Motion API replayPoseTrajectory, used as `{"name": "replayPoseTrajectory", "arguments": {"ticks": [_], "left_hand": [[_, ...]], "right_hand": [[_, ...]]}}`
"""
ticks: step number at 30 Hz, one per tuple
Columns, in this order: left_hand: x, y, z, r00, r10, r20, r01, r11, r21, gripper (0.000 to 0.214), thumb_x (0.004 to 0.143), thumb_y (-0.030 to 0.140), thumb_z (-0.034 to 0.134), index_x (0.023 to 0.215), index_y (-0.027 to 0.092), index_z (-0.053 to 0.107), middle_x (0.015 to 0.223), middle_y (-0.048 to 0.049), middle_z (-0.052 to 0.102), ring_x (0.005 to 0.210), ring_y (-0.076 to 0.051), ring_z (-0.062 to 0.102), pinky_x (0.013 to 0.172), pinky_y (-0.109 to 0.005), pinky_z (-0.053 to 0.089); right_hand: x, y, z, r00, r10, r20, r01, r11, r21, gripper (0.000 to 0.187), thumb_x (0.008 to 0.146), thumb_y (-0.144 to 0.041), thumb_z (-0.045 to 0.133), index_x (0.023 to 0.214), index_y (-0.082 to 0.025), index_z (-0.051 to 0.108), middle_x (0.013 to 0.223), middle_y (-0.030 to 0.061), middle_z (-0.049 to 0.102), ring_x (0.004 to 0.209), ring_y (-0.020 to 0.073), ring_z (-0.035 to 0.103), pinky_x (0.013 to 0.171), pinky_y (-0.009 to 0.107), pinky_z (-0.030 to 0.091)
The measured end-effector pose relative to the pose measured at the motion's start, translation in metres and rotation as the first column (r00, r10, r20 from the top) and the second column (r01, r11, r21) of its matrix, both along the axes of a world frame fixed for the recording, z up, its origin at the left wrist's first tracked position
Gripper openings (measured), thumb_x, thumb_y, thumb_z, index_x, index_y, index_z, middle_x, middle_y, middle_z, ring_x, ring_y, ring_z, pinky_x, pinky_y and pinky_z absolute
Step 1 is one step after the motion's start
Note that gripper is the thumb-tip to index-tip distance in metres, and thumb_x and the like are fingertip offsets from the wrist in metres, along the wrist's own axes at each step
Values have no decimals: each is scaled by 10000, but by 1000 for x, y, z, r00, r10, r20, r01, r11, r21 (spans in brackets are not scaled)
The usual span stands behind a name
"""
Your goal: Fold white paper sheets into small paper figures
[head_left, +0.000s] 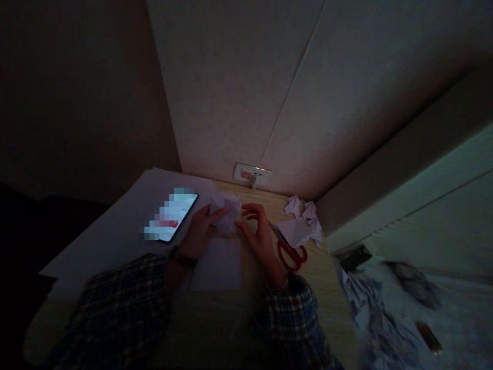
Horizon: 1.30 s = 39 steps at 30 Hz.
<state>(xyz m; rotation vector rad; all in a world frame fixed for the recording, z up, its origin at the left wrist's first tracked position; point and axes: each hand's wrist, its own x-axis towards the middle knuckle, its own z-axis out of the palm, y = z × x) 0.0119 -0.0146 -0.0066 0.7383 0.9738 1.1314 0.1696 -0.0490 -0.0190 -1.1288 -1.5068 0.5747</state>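
Observation:
My left hand [198,228] is closed on a folded sheet of white paper [228,216], with the thumb lying across its front. The paper shows crease lines and is held just above the table. My right hand [257,228] is at the paper's right edge, its thumb tip by the lower corner. Its fingers are curved and apart from the thumb, with nothing visible between them. Below both hands lies a square white sheet [217,264]. Scissors with red handles [291,255] rest to the right of my right hand, blades partly under a loose paper piece [295,232].
Large white sheets [127,216] cover the left of the wooden table [327,298], with a lit phone [169,216] on them. Several folded paper shapes [308,210] sit at the back right. A wall socket [252,174] is behind. Many paper pieces [377,313] lie below, right.

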Motion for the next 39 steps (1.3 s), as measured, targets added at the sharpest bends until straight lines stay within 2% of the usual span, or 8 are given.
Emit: {"name": "replayPoseTrajectory", "arguments": {"ticks": [4,8,12,16,22,29,32,39], "left_hand": [[3,-3,2,998,-21,61,21,1000,-4,339,572,325,889,818,181,707,825,-28,762,806,-204,711,634,-248,517],[5,-5,5,991,-85,106,85,996,4,328,558,295,896,803,181,711,794,-21,754,855,-214,703,702,-265,521],[3,-3,3,980,-171,102,173,985,-10,331,563,285,899,818,160,729,823,-50,768,902,-252,706,735,-299,525],[2,-2,0,969,-239,61,240,970,-21,370,571,310,904,855,135,743,847,-69,775,858,-253,701,703,-295,505],[-1,-4,4,969,-245,-40,245,969,6,388,556,348,908,828,138,727,764,-29,737,700,-177,639,631,-259,472],[1,-1,-1,970,-195,-147,197,980,1,398,520,348,901,795,152,691,700,13,675,652,-163,609,573,-249,458],[2,0,-2,959,-219,-181,221,975,-7,429,506,346,893,839,153,704,732,7,692,663,-169,611,573,-249,459],[0,1,1,927,-238,-289,271,959,78,409,553,348,832,900,152,738,867,-27,743,789,-215,651,685,-279,480]], "right_hand": [[-1,1,-7,996,-23,88,17,997,71,254,907,-274,644,1137,-270,535,1013,16,631,879,187,621,799,335,542],[-1,1,-8,994,-81,80,72,992,103,152,924,-272,615,1064,-264,557,918,9,628,810,191,617,744,335,544],[3,0,-1,995,-87,53,84,995,55,68,918,-290,628,945,-248,581,878,12,638,805,193,610,737,327,531],[5,0,5,998,-68,-3,68,997,-39,64,909,-290,629,903,-234,599,874,21,643,821,200,608,756,337,517],[7,3,4,988,-25,-150,15,997,-72,67,865,-275,673,866,-235,619,876,7,625,818,186,603,755,323,509],[10,6,4,995,-20,-95,17,999,-30,125,861,-295,686,757,-243,641,914,19,663,913,203,616,815,329,499],[9,6,3,990,-49,-129,42,997,-59,142,871,-291,678,747,-238,632,859,9,651,845,188,611,767,311,489],[3,3,4,984,-28,-177,7,993,-115,175,864,-306,687,736,-227,598,802,-11,605,769,167,578,716,295,481]]}}
